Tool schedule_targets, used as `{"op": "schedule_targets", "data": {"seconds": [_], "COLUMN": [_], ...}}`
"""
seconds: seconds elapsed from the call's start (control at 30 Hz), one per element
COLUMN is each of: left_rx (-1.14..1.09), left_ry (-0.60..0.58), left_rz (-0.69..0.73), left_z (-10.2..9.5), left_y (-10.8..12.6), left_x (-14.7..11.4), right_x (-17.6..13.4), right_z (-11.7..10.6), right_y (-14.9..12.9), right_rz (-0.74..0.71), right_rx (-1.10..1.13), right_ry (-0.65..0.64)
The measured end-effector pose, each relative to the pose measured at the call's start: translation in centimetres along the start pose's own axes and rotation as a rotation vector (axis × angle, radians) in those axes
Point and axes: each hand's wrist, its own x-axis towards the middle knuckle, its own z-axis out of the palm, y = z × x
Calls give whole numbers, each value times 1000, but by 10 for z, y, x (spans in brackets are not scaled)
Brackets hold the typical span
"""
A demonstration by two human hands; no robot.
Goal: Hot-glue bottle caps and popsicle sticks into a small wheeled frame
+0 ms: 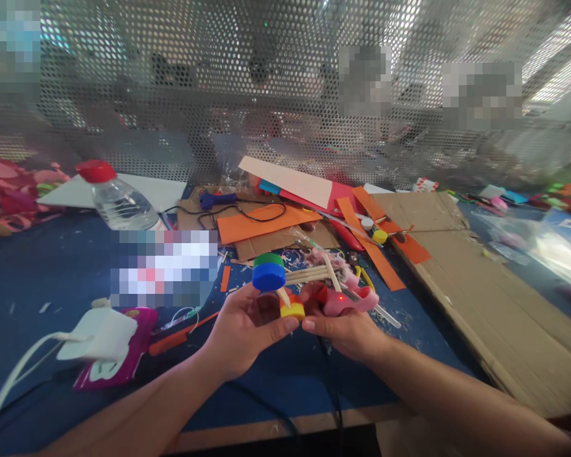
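Basically, left hand (240,333) pinches a stick-and-cap assembly (307,275), thumb against its yellow cap (292,311): pale flat wooden sticks, round ridged plastic caps, blue and green stacked. Right hand (356,333), just beside, has fingers wrapped round a smooth pink glue gun (354,301), red light showing. Both held above a dark blue tabletop (23,266), scrap-littered. Left: boxy white charger (99,333) on purple power strip (145,327). Beyond: clear ribbed bottle (124,203), flat orange strips (266,222). Right: corrugated cardboard (499,317), torn edge. Back: shiny perforated metal screen (195,114).
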Motion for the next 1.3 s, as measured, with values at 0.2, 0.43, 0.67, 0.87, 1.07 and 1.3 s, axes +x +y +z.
{"op": "schedule_targets", "data": {"seconds": [0.2,0.43,0.67,0.87,1.07,1.3], "left_rx": [35,35,-1,15,-10,-10], "left_ry": [0,-14,-40,-26,-57,-67], "left_rz": [4,2,-68,-50,-42,-29], "left_z": [2,3,2,4,5,6], "left_y": [3,1,3,7,7,9], "left_x": [0,1,1,0,0,1], "right_x": [1,2,2,0,1,0], "right_z": [4,5,11,9,9,8], "right_y": [1,5,2,5,5,8], "right_rz": [11,16,31,8,4,14], "right_rx": [-3,65,91,7,69,18], "right_ry": [46,30,41,68,41,40]}}
